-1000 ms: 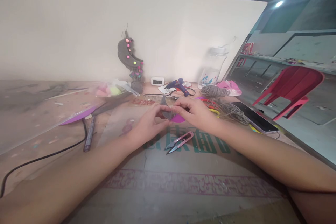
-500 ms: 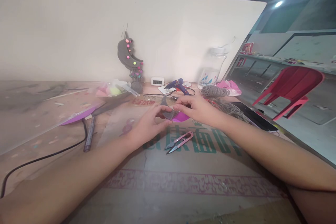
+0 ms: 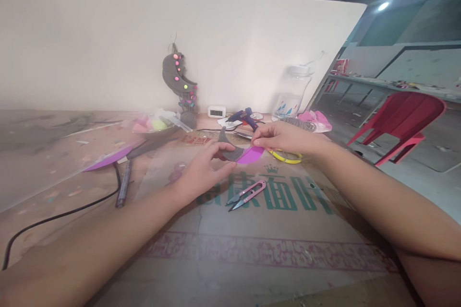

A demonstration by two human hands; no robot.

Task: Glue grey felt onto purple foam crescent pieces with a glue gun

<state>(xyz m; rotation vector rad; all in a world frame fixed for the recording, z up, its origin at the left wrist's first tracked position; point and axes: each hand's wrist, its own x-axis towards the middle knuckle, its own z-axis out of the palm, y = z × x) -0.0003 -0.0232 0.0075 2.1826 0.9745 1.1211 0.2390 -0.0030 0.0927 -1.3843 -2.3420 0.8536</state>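
Observation:
My left hand pinches the grey, yarn-wrapped end of a crescent-shaped piece. The other end of that piece is bare magenta. My right hand has its fingers closed on the tip of the magenta end. Both hands hover just above a flattened cardboard sheet with green print. Pink thread snips lie on the cardboard just in front of my hands.
A finished grey crescent with coloured beads leans on the back wall. Near it sit a small white clock, a blue glue gun, a clear jar, a yellow ring. A black cable and purple disc lie left; a red chair stands right.
My right hand has moved right and away along the piece, from beside my left hand to the tip. More of the magenta end shows now. The yarn pile behind is now hidden by my right arm.

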